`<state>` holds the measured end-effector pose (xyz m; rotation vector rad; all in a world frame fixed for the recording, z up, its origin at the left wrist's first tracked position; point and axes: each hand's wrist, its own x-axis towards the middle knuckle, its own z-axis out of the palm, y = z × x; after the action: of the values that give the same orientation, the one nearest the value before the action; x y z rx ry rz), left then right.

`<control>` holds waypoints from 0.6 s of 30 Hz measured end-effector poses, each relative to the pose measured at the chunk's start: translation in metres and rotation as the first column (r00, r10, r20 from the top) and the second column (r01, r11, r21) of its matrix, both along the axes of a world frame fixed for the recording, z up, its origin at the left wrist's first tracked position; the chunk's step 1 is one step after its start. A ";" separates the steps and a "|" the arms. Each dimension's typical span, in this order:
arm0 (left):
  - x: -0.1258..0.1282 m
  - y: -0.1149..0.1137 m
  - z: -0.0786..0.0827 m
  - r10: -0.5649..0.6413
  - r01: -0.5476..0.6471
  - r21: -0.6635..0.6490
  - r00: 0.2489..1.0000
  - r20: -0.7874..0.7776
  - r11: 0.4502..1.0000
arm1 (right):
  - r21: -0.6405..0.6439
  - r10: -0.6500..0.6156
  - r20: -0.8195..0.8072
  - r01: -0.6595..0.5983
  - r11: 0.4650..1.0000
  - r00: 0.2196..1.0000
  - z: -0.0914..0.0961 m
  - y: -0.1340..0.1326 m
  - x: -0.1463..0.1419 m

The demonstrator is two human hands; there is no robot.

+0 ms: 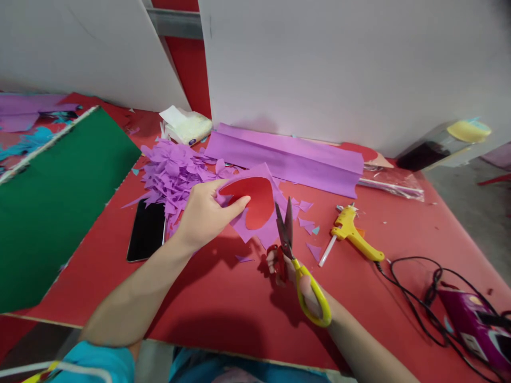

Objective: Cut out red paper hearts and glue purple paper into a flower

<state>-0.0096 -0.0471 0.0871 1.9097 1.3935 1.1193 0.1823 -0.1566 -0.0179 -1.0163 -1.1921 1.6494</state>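
My left hand (215,210) pinches a red paper heart (257,199) flat against a purple paper sheet (268,233), thumb on top of the heart. In my right hand (293,274) are scissors (286,231) with one yellow and one red handle loop. Their blades point up, slightly parted, close to the right edge of the purple sheet. A heap of purple paper cut-outs (171,173) lies just behind my left hand. Small purple scraps (309,226) are scattered to the right of the sheet.
A black phone (146,231) lies left of my forearm, by a green board (59,213). Behind are folded purple paper (285,159) and a tissue pack (187,127). At right lie a yellow glue gun (353,234), black cables (423,303) and a purple box (471,324).
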 end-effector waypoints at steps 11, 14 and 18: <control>0.004 -0.008 0.002 -0.027 0.023 -0.060 0.998 -0.064 0.998 | 0.053 0.069 0.024 -0.070 0.996 0.997 -0.001 0.000 0.004; 0.006 -0.010 0.002 -0.050 0.043 -0.084 0.995 -0.090 0.996 | 0.067 0.055 0.020 -0.056 0.996 0.998 0.000 0.000 0.002; 0.010 -0.012 0.002 -0.072 0.063 -0.098 0.992 -0.099 0.993 | 0.047 0.013 0.027 -0.015 0.999 1.000 -0.002 -0.001 0.001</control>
<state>0.0002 -0.0595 0.0896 1.9550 1.3994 0.9186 0.1830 -0.1575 -0.0198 -1.0056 -1.2523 1.6160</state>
